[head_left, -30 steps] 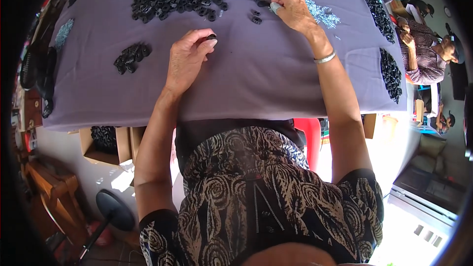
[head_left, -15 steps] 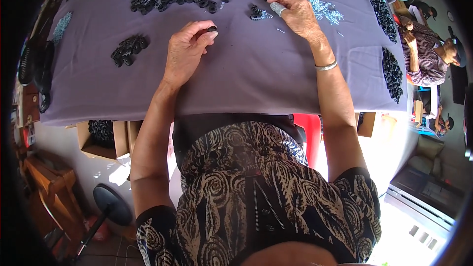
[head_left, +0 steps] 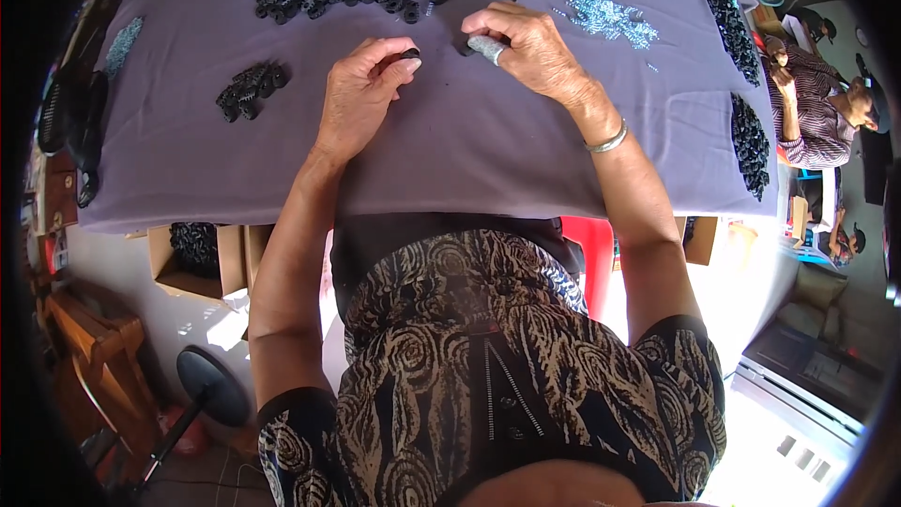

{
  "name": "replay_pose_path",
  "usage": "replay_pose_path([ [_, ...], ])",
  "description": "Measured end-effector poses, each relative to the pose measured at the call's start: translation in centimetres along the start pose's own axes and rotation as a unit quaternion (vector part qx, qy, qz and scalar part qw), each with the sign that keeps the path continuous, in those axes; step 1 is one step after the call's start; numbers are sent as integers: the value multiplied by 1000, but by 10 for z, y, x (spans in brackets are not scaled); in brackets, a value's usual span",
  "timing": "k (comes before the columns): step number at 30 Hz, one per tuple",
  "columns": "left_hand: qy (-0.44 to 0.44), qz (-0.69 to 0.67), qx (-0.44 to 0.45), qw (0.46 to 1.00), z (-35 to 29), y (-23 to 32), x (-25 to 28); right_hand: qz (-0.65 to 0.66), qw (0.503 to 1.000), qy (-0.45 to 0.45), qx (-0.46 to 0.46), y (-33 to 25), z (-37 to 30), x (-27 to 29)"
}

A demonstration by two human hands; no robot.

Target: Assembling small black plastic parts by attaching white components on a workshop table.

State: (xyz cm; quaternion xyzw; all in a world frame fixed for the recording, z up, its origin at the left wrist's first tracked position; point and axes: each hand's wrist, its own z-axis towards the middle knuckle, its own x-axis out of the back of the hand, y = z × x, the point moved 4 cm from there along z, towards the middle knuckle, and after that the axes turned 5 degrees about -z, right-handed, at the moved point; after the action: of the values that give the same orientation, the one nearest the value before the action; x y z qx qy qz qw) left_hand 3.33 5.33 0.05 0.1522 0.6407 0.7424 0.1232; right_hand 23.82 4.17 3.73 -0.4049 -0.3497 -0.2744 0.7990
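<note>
Black, likely stiff plastic, a small light ring (head_left: 410,53) is pinched at its rim by the left hand (head_left: 361,99); another piece (head_left: 466,45) is pinned under the closed right hand (head_left: 526,49).

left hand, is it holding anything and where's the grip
The left hand pinches a small black ring-like part by its rim between thumb and fingertips, just above the purple cloth.

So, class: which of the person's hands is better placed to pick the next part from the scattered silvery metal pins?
Right hand: the silvery metal pins lie just beyond it; the left hand pinches a small black ring.
</note>
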Motion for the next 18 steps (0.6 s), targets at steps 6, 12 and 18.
replay_pose_path([
  [6, -3, -8, -4, 1000, 1, 1, -1, 85, 973, 155, -149, 38, -4, 22],
  [12, 0, -3, -20, 1000, 0, 0, 2, 75, 979, 117, -151, 41, -9, 16],
  [18, 3, -45, -26, 999, 1, 0, 0, 50, 983, 128, -121, 42, -11, 17],
])
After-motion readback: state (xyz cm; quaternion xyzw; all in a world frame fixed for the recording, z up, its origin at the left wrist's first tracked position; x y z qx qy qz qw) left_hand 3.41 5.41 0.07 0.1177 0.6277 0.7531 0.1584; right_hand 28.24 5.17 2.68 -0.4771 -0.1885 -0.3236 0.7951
